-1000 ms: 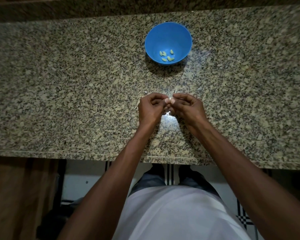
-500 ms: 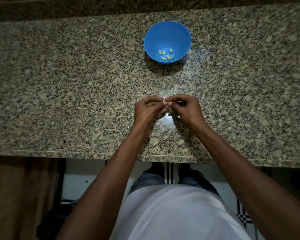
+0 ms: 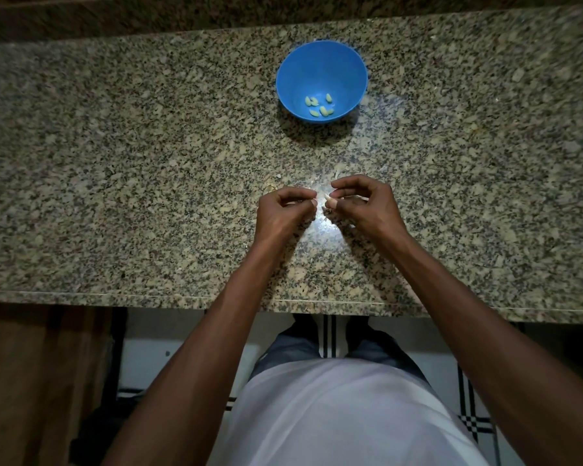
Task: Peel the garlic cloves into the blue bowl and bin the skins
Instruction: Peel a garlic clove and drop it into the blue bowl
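Garlic is what we find in two places: one pale garlic clove (image 3: 329,198) pinched at the fingertips of our right hand (image 3: 364,205), and six peeled cloves (image 3: 319,105) lying together on the bottom of the blue bowl (image 3: 320,62). We see no brand, label or writing anywhere, neither on the bowl nor on the desk (image 3: 115,146). Our right hand has its fingers curled round the clove, which points toward the left hand (image 3: 285,211). That left hand sits just beside it, a small gap between the two, its fingers curled and thumb meeting forefinger; something thin may be pinched there, but we cannot tell what, or whether it holds anything at all. Both hands hover low over the speckled granite desk, near its front edge, while the bowl stands well apart from them toward the back, upright and casting a dark shadow on its near side. A few pale skin scraps (image 3: 272,187) lie on the stone just beyond the left hand, hard to pick out against the pattern. Nothing lies between our hands and the bowl. Below the desk edge we see our white shirt (image 3: 344,415), dark trousers, and a light tiled floor (image 3: 189,334) with black stripes; a brown wooden panel (image 3: 31,381) fills the lower left.
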